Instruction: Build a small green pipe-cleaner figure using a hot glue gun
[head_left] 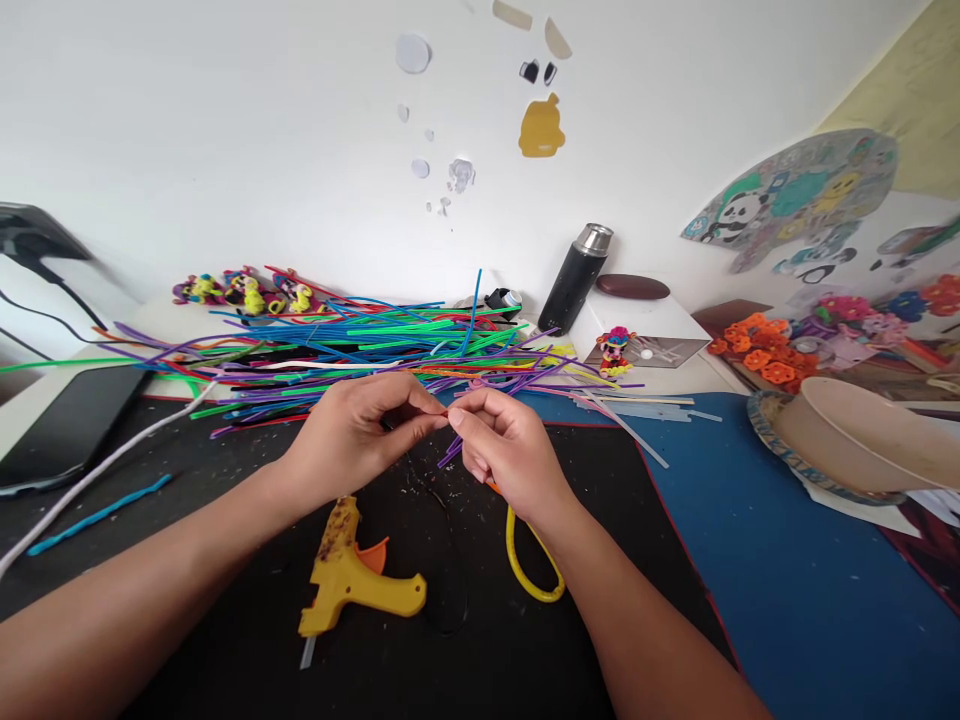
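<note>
Fingertips of my left hand and my right hand meet in a pinch above the black mat. Between them shows a tiny bit of a thin red piece, mostly hidden by the fingers; its kind is too small to make out. Below my left hand a yellow hot glue gun with an orange trigger lies on its side, a clear glue stick poking from its back end. Under my right wrist a yellow loop-shaped handle lies on the mat, its other end covered by the hand.
Behind the hands spreads a pile of coloured pipe cleaners. A black thermos, a white box and small figures stand along the wall. A phone and a blue twisted stem lie left; bowls sit right.
</note>
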